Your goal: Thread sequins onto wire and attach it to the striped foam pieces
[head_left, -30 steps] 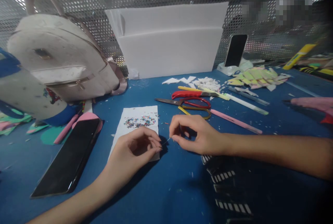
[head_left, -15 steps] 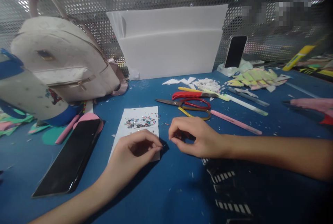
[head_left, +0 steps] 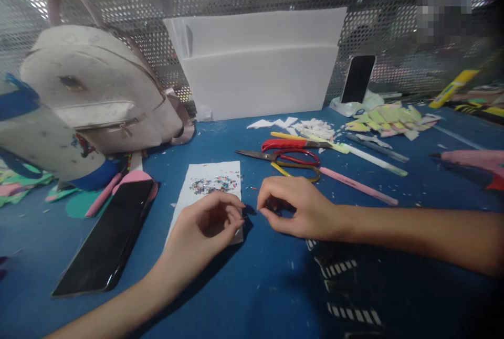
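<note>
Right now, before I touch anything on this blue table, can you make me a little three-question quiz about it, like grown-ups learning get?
1. Pick one. What is scattered on the small rectangular white paper sheet?
A) red-handled metal scissors
B) tiny multicoloured bits
C) a flat black phone

2. True or false? The pale rounded backpack with a looped top handle is left of the large upright white panel.

3. Touching or apart? How are the fingertips of the left hand and the right hand?

Key: 1. B; 2. True; 3. Apart.
</note>
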A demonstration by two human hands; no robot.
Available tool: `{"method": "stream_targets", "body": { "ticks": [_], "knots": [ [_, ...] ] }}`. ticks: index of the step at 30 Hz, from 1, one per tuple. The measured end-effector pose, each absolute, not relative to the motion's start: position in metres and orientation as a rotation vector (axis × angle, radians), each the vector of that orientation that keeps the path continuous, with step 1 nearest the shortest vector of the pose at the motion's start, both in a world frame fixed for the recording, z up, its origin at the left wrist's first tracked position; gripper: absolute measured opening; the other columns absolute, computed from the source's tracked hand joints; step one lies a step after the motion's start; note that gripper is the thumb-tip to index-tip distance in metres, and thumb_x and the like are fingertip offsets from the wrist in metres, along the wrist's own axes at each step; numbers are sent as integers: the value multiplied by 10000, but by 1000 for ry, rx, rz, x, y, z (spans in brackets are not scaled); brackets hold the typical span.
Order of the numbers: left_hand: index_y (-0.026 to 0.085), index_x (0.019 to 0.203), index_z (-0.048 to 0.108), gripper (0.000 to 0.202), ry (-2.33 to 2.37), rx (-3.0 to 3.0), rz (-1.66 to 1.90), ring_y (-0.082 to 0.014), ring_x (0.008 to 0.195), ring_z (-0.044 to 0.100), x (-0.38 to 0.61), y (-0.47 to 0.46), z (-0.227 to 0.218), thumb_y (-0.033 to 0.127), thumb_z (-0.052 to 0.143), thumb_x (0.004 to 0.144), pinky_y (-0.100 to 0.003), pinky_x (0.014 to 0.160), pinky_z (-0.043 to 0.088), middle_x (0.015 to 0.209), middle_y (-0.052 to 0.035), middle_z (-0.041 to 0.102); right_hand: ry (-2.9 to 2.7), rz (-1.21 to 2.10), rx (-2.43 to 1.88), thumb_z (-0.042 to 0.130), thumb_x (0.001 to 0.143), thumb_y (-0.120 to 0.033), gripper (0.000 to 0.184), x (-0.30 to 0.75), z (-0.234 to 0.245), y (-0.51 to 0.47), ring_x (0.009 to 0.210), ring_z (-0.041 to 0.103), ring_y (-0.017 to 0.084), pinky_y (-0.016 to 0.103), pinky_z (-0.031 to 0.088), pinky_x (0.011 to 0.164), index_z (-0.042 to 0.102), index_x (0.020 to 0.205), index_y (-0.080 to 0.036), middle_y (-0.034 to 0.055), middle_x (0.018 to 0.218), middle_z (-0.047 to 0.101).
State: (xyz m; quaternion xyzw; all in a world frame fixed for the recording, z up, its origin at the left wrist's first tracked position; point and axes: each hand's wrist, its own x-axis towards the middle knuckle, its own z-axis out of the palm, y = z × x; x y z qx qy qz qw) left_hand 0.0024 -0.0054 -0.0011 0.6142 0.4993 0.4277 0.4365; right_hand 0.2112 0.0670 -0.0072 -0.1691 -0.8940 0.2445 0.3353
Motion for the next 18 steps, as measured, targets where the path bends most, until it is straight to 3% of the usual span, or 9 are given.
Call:
{"method": "stream_targets", "body": {
  "ticks": [11, 18],
  "knots": [
    [187, 788, 666, 70, 1266, 1579, 1043, -100, 723, 624, 0, -3, 0, 123, 647, 809, -180, 674, 492, 782, 8, 669, -2349, 594, -469, 581, 802, -89, 88, 210, -7, 67, 675, 495, 77, 214, 364, 610, 562, 821, -172, -32, 761, 576],
    [200, 803, 689, 77, 1287, 1611, 1049, -125, 728, 617, -1, -4, -3, 137, 646, 806, -216, 654, 472, 790, -1, 670, -2350, 605, -427, 588, 802, -91, 80, 211, -6, 66, 663, 495, 69, 203, 369, 600, 572, 818, -168, -35, 745, 578]
  ]
}}
